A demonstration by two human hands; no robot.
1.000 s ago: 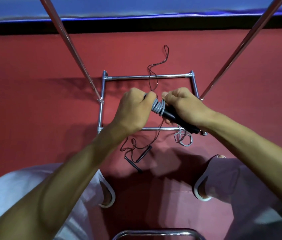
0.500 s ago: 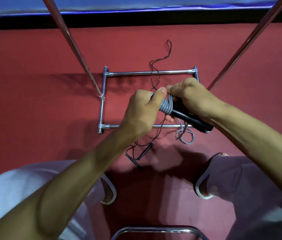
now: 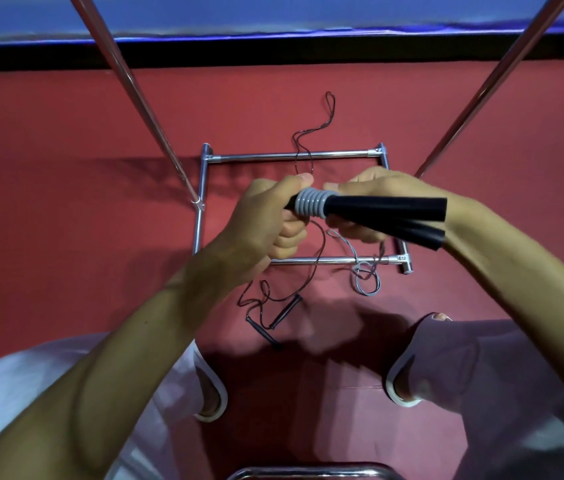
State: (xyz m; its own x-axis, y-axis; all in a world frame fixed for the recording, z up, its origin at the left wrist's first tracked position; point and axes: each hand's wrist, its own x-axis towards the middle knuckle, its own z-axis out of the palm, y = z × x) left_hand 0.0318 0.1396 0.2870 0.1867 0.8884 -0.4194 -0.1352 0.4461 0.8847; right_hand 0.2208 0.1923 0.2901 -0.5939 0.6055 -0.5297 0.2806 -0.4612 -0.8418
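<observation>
We find the left hand (image 3: 266,216) and right hand (image 3: 377,183) clamped at nine and three o'clock of the grey cord coil (image 3: 311,202) on black handles (image 3: 387,209) we judge light, rigid and best held there.

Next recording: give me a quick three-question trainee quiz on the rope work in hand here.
1. True or false: the grey cord coil is wound round the two black tube handles.
2. How many hands grip those handles? A one B two C none
3. What lies on the red floor near the chrome tube frame?
Key: 1 true; 2 B, left hand and right hand; 3 a thin black rope with slim handles.
</observation>
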